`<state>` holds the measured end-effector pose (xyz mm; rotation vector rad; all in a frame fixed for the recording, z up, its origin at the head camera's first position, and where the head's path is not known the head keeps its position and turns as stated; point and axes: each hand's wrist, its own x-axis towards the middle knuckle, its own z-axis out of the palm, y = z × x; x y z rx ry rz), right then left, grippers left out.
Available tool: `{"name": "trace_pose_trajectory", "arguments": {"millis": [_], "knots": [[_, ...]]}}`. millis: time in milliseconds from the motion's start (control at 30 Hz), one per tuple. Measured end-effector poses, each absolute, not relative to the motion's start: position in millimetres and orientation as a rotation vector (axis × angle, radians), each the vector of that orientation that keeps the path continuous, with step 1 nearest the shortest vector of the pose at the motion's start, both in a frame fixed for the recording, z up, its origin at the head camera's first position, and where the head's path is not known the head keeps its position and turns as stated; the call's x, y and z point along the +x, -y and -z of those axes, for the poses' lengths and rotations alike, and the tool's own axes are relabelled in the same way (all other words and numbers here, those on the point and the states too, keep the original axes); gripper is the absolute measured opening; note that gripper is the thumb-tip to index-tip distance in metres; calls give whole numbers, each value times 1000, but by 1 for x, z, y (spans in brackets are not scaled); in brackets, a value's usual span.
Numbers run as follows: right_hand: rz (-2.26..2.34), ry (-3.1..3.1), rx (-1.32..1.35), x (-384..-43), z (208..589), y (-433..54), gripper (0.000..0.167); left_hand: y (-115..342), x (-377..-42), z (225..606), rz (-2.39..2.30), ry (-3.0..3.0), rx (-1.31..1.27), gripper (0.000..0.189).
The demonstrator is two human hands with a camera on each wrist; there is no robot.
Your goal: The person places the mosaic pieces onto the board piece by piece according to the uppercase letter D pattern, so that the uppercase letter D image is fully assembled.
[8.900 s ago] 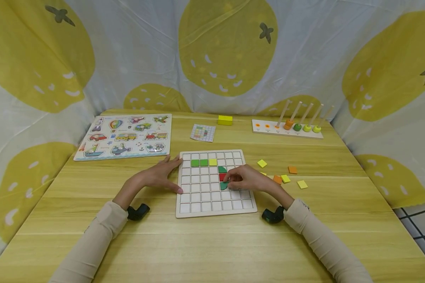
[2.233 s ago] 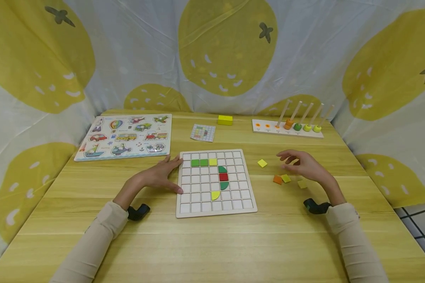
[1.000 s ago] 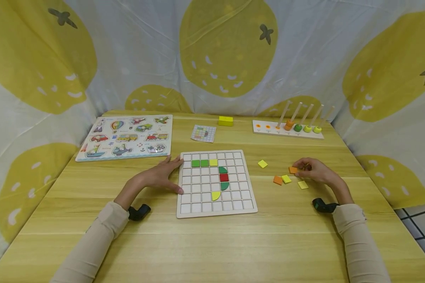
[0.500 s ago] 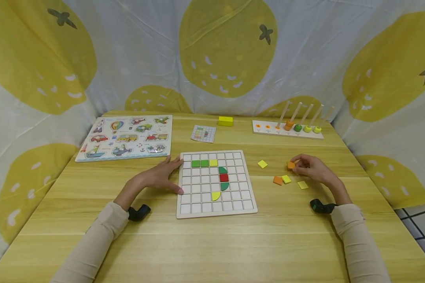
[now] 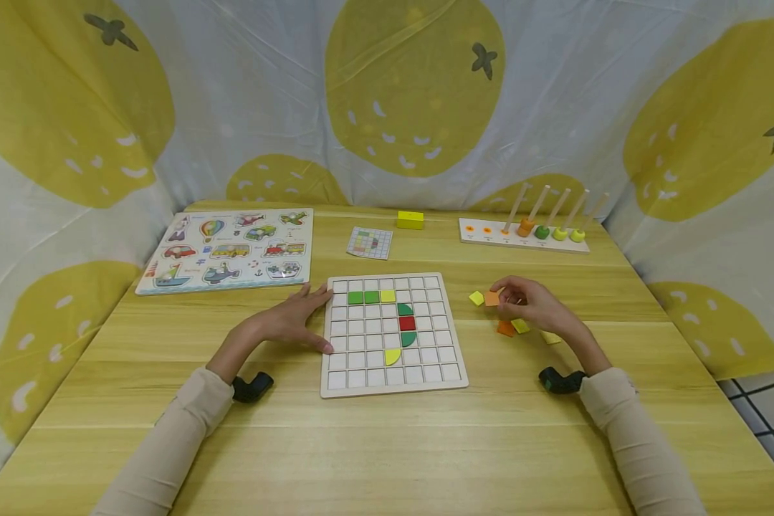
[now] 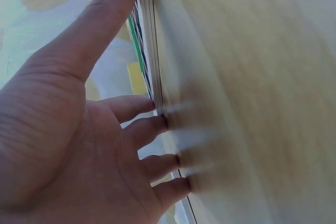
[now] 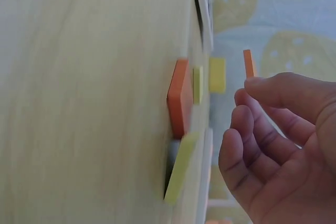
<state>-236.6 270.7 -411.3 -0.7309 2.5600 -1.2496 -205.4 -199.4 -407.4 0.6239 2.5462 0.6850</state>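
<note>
1. Pinches an orange tile point(image 5: 491, 298) between thumb and finger of the right hand point(image 5: 532, 308), up off the desk point(image 5: 387, 444)!
2. Rests the left hand point(image 5: 289, 320), fingers spread, against the left edge of the grid board point(image 5: 358, 360).
3. Has a second orange tile point(image 5: 505, 328) and a yellow tile point(image 5: 521, 327) lying near the right hand.

Around a square white-celled grid board point(image 5: 370, 342) on the wood-grain counter point(image 5: 387, 451) lie a vehicle-picture puzzle board point(image 5: 254, 251), ten o'clock; grid-printed card point(image 5: 370, 243) and yellow rectangular block point(image 5: 410, 220), twelve; white peg rack point(image 5: 514, 237), two; yellow square tiles point(image 5: 476, 297) and one orange square tile point(image 5: 505, 328), three.
</note>
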Motion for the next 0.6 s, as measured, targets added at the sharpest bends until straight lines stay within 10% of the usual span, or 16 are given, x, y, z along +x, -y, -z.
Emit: {"name": "trace_pose_trajectory", "arguments": {"millis": [600], "knots": [[1150, -2496, -872, -227, 402, -196, 25, 201, -207, 408, -685, -2541, 649, 110]]}}
